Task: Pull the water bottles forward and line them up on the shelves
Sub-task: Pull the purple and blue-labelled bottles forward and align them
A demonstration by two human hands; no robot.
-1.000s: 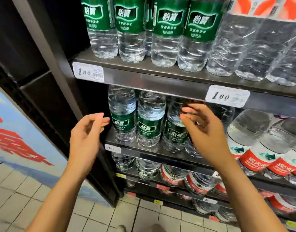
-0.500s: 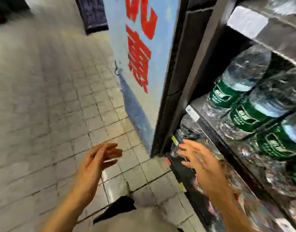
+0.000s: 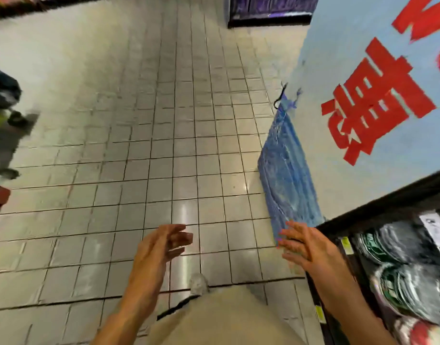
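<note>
The head has turned away to the floor (image 3: 139, 145); the bottles (image 3: 400, 275) slid to four o'clock, both hands (image 3: 161, 247) now empty, low

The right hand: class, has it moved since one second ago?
Yes. The right hand has left the shelf of bottles and hangs open over the floor.

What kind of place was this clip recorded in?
Most likely a shop aisle. Blurred bottled water fills a dark shelf at right, its end panel carries large red printed characters, and a grey tiled floor runs ahead. Both hands hang empty.
</note>
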